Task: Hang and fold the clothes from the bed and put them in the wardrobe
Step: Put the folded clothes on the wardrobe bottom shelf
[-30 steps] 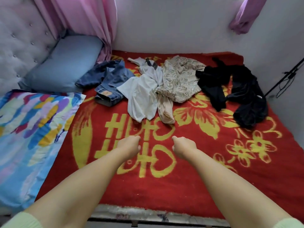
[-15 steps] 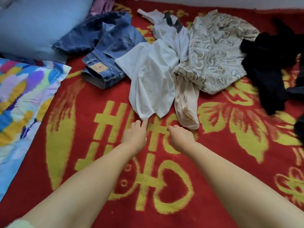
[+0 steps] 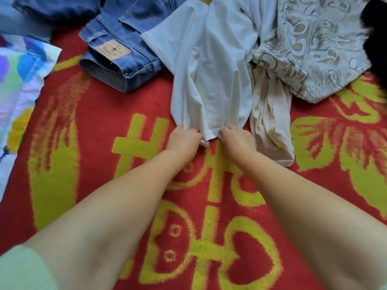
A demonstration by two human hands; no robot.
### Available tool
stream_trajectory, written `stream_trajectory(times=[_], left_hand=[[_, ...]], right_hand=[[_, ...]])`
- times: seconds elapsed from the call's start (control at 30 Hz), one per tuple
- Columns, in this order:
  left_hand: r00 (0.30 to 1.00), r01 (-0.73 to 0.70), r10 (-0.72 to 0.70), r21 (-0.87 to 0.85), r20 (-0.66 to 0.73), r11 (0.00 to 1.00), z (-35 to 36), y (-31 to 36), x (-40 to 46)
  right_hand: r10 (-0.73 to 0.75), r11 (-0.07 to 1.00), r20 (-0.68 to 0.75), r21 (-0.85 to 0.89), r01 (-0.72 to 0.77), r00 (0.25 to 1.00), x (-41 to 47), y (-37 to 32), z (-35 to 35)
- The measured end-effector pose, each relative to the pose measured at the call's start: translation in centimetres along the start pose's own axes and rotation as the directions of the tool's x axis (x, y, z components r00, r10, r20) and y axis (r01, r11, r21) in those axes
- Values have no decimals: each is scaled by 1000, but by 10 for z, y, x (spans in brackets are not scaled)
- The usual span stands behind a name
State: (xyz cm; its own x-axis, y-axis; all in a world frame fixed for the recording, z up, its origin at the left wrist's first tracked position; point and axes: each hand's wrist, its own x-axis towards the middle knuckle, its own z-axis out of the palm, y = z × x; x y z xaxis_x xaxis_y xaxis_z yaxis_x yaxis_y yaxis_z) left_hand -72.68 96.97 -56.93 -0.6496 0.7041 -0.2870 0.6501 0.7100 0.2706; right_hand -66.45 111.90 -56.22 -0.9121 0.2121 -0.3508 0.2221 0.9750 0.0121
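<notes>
Both hands grip near hem of white shirt (image 3: 209,76) on red-and-yellow blanket (image 3: 88,126): left hand (image 3: 183,140) bunches left corner, right hand (image 3: 237,141) pinches right corner. Jeans (image 3: 125,51) lie far left, touching shirt; patterned top (image 3: 318,45) far right, beige garment (image 3: 270,120) just right of shirt.

A red blanket (image 3: 88,164) with yellow patterns lies under the fingers. A colourful pillow (image 3: 18,84) lies well to their left, at the frame edge.
</notes>
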Motion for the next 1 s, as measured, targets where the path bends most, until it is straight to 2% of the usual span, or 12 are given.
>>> stream_trajectory(times=[0.1, 0.27, 0.37, 0.43, 0.5, 0.53, 0.63, 0.7, 0.77, 0.83, 0.9, 1.0], left_hand=[[986, 100, -96, -23, 133, 995, -15, -11, -2], [928, 93, -114, 75, 354, 993, -27, -57, -56], [895, 161, -173, 64, 411, 985, -42, -77, -99], [918, 274, -232, -93, 323, 957, -58, -80, -125], [940, 342, -316, -340, 131, 876, -83, -77, -145], [931, 340, -364, -447, 35, 827, -98, -74, -151], [888, 240, -426, -615, -175, 751, -161, -55, -163], [861, 145, -424, -661, -282, 736, -206, -35, -168], [822, 47, -426, -701, -378, 712, -252, -13, -175], [792, -52, -402, -707, -459, 705, -300, 9, -185], [790, -139, -335, -682, -514, 718, -343, 28, -198], [803, -246, -147, -546, -577, 801, -395, 48, -222]], right_hand=[[32, 999, 132, 0, -33, 991, 7, 1, -15], [-165, 983, 242, -38, 179, 956, -35, 0, -9], [-157, 986, 274, 104, 133, 949, -68, 8, -13], [-51, 958, 294, 285, -37, 954, -84, 19, -32], [111, 833, 175, 521, -188, 978, -101, 30, -63], [169, 771, 101, 606, -195, 980, -108, 34, -82], [235, 612, -39, 782, -117, 971, -128, 43, -154], [273, 437, -90, 899, -40, 958, -141, 43, -207], [307, 267, -133, 962, 48, 942, -160, 45, -257], [320, 149, -203, 975, 163, 925, -186, 48, -308], [322, 78, -269, 963, 257, 908, -211, 52, -354], [339, 35, -318, 945, 325, 886, -247, 58, -414]])
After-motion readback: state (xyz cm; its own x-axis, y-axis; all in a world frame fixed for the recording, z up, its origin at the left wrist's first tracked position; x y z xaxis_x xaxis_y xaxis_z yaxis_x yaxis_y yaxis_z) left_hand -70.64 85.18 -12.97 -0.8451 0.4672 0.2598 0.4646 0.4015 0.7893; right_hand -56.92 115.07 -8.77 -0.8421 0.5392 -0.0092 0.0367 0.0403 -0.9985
